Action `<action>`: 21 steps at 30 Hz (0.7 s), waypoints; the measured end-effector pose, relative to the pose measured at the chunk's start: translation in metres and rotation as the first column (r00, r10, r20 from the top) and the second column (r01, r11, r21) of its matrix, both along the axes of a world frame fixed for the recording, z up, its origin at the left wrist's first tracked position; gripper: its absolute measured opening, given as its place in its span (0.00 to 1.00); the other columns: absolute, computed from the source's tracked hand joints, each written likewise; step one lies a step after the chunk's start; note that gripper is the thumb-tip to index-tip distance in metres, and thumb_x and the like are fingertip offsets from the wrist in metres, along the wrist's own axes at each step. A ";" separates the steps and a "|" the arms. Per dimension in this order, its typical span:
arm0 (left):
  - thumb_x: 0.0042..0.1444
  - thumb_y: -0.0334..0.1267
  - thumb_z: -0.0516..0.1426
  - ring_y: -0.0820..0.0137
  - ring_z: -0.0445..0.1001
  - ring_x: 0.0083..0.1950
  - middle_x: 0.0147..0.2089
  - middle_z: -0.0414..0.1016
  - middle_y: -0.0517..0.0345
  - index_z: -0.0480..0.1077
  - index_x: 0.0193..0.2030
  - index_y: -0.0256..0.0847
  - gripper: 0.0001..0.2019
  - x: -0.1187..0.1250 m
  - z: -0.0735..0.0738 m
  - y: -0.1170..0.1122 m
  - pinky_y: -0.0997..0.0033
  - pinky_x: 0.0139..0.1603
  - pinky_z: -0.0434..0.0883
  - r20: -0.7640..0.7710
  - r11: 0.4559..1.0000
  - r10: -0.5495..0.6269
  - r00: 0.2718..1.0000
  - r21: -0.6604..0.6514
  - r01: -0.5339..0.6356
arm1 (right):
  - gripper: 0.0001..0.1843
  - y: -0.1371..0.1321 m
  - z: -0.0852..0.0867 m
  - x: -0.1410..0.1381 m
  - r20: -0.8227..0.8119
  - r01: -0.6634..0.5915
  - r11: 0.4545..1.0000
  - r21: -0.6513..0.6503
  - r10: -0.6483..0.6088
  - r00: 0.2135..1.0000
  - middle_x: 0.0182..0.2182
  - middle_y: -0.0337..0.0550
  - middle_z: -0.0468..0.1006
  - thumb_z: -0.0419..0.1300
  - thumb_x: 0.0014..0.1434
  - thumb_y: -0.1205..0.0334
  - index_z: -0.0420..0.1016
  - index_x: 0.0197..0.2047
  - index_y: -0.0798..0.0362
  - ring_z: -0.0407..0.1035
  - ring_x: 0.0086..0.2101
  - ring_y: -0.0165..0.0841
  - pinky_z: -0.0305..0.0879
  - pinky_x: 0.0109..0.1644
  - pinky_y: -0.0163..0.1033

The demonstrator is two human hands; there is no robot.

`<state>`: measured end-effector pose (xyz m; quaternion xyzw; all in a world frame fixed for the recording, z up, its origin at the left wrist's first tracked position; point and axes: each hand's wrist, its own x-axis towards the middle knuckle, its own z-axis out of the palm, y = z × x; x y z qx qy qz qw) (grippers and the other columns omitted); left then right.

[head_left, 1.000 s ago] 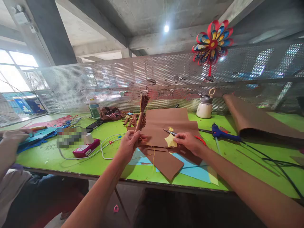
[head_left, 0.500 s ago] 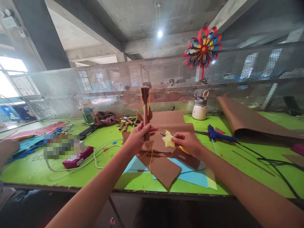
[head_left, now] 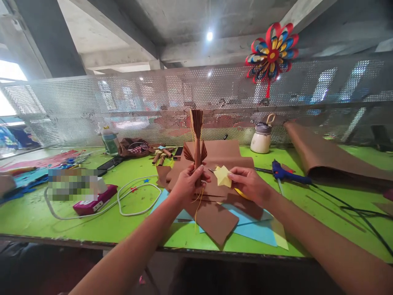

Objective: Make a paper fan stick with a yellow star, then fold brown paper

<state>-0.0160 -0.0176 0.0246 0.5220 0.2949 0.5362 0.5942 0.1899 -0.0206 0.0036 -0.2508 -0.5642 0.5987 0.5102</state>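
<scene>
My left hand (head_left: 188,183) is closed round the stem of a brown folded-paper craft (head_left: 196,141), held upright over the green table (head_left: 92,221). It has a pleated fan top and two small pleated wings, and a thin yellow string hangs below my fist. My right hand (head_left: 250,184) pinches a small yellow paper star (head_left: 222,176) just right of the stem. Beneath both hands lie brown paper sheets (head_left: 215,217) over light blue and yellow sheets (head_left: 258,231).
A blue glue gun (head_left: 284,173) and black cables lie to the right, near a big brown paper roll (head_left: 325,155). A white pot (head_left: 262,139) stands at the back. At left are a white cable (head_left: 132,196), a pink box (head_left: 95,200) and paper scraps. A perforated metal screen carries a paper pinwheel (head_left: 272,51).
My left hand has turned the brown craft from tilted to upright and shifted it right, closer to the star. The right hand with the star has risen slightly. The view has shifted left.
</scene>
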 end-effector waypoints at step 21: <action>0.42 0.37 0.64 0.82 0.59 0.19 0.18 0.59 0.66 0.64 0.24 0.34 0.13 0.010 -0.016 -0.001 0.81 0.21 0.58 -0.090 0.966 -0.196 0.976 -0.187 0.177 | 0.14 -0.001 -0.012 -0.015 0.084 -0.029 0.996 -0.087 0.037 0.996 0.24 0.37 0.71 0.67 0.46 0.55 0.72 0.29 0.56 0.64 0.25 0.26 0.62 0.32 0.35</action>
